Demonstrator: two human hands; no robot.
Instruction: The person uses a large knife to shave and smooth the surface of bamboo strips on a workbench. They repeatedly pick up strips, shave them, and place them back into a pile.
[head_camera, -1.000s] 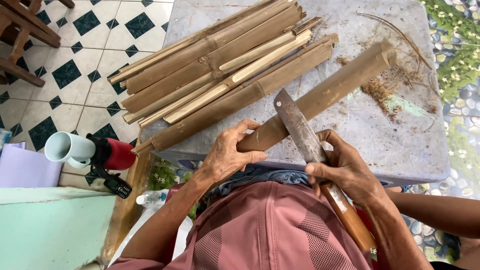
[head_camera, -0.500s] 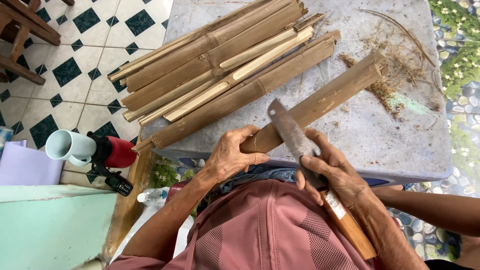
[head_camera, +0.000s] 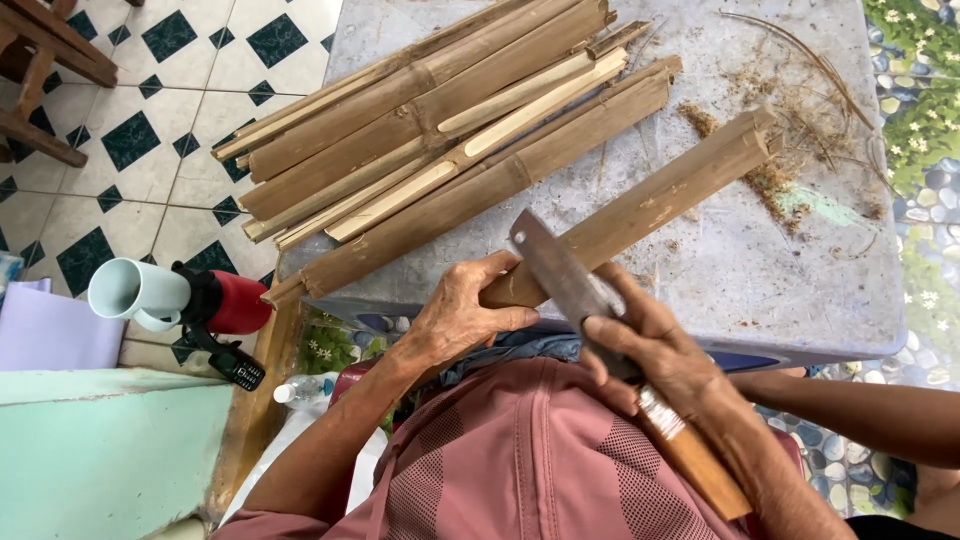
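A pile of split bamboo (head_camera: 440, 140) lies on the grey tabletop (head_camera: 800, 280). The left hand (head_camera: 462, 318) closes its grip around the near end of a bamboo stick (head_camera: 650, 205) slanting across the tabletop edge. The right hand (head_camera: 655, 350) grips a knife (head_camera: 565, 280), blade laid against the stick.

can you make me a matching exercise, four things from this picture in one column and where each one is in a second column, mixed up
Things:
1. bamboo piece
2. cleaver blade
3. stack of split bamboo
4. red flask with white cup

Places:
A. lying in a pile on the far left part of the grey table
B. off the table, at its left edge, over the tiled floor
C. gripped at its near end by the left hand
D. laid across the bamboo piece, handle in the right hand

Pairs: 1-C, 2-D, 3-A, 4-B
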